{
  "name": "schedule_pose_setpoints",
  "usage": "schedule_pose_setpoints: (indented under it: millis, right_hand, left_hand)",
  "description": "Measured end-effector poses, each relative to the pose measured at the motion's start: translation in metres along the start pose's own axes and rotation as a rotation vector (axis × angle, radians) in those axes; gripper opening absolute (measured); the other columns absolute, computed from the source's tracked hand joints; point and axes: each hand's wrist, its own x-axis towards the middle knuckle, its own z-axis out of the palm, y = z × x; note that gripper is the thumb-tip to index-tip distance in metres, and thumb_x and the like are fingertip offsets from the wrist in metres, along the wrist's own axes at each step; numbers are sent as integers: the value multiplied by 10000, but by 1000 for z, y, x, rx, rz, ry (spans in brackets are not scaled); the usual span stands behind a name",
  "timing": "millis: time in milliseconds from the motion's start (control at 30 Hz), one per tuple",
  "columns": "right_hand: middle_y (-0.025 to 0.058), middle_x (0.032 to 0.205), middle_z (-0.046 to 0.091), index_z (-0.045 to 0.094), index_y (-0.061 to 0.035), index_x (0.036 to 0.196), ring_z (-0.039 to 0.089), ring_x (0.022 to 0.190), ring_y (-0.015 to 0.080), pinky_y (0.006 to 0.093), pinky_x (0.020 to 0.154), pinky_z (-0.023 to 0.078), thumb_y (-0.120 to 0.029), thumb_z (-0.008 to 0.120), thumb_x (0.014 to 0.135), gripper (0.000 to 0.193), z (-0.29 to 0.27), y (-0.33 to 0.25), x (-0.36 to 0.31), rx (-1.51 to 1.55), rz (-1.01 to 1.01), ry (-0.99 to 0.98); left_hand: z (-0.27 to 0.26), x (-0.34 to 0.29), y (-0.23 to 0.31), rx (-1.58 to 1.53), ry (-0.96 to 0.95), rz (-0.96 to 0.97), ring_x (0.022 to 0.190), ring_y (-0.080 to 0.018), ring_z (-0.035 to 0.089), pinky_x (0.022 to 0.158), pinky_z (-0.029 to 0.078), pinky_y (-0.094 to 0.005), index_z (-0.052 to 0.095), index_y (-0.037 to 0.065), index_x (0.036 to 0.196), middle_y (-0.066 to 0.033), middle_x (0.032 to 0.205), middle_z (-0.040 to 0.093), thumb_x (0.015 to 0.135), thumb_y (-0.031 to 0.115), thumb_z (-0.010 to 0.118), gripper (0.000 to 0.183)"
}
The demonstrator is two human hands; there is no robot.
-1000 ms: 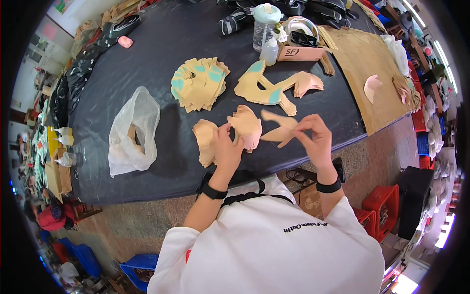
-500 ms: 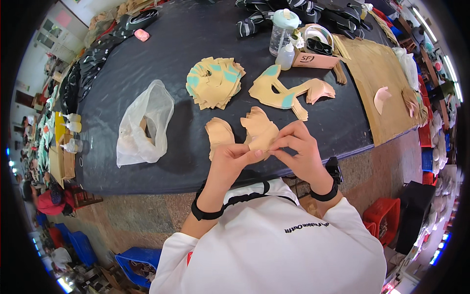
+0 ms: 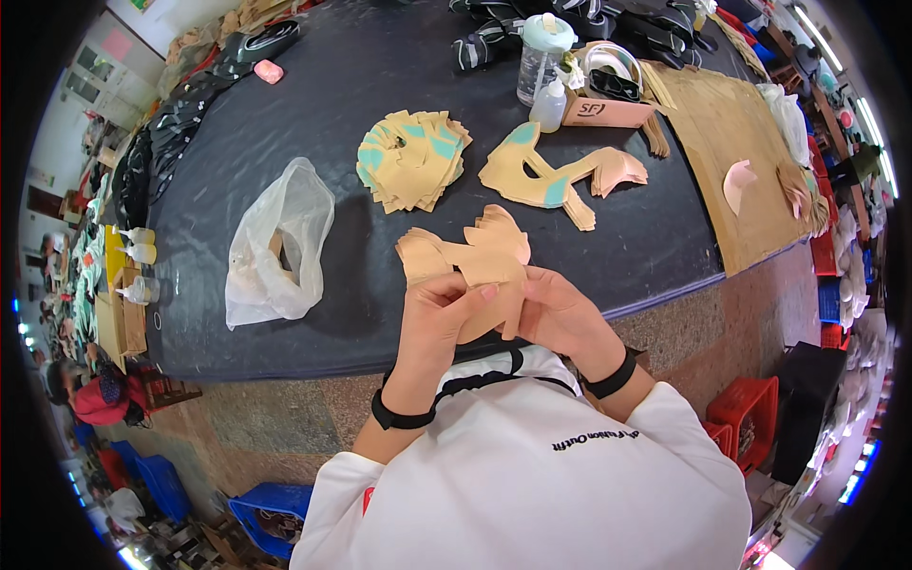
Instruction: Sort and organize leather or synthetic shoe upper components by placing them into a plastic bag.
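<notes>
Just above the table's near edge, a tan shaped cut piece (image 3: 496, 296) of thin sheet material is pinched between my two hands. My left hand (image 3: 435, 312) is closed on its left side, thumb on top. On its right edge my right hand (image 3: 562, 312) is closed too, its fingertips partly hidden. Right beyond the hands lie a small stack of curved tan pieces (image 3: 418, 249) and another fanned tan stack (image 3: 501, 228), both partly covered by the held piece. Farther off are a round pile of tan pieces with green patches (image 3: 413, 163) and a branching, similarly patched stack (image 3: 532, 180).
A white plastic bag (image 3: 309, 223) lies open to the left. At the back right stand a lidded clear jug (image 3: 543, 62), a squeeze bottle (image 3: 548, 106) and a cardboard box (image 3: 608, 113). Brown board (image 3: 741, 133) covers the table's right side. Small bottles (image 3: 141, 255) sit left.
The tan piece has come down towards me and now shows spread out between my hands. My right hand has moved down, from fingertips pinching above to gripping the piece's right edge.
</notes>
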Motion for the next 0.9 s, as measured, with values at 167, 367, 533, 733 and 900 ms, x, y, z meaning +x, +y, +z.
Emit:
schedule_pose_setpoints:
  millis: [167,367,533,733,900]
  right_hand:
    - [61,995,601,544,32,1102,584,886,119,248,741,481,-124,645,833,327,7,4,2,-234,-93,84]
    - [62,978,607,551,51,1084,593,874,129,263,729,487,-114,638,833,313,9,0,1,-275,-90,27]
    - [70,994,610,543,34,1110,598,888,153,283,762,482,-96,614,838,310,18,7,-1,-137,-110,-14]
    - [79,1016,609,543,29,1113,593,922,160,307,810,468,-97,598,845,302,17,11,-6,-94,-87,-92]
    - [96,981,624,561,54,1072,608,868,152,282,759,482,-103,595,847,277,17,11,-10,-144,-135,-21]
  left_hand:
    - [-2,1,1,-20,-35,19,711,-62,573,652,450,-191,650,-32,893,-32,817,646,778,58,684,150]
    - [-8,-2,2,-75,-137,-24,787,-80,584,728,454,-221,639,-30,934,-45,865,648,796,50,662,161]
    - [-9,-7,6,-246,-226,-70,827,-113,588,742,461,-239,625,-50,957,-78,909,640,816,22,616,159]
    - [-18,-10,6,-309,-324,-118,850,-134,591,765,462,-249,610,-69,966,-96,932,632,843,14,562,155]
    - [-18,-12,9,-302,-279,-97,852,-138,591,772,462,-255,602,-78,978,-94,948,630,852,13,541,167]
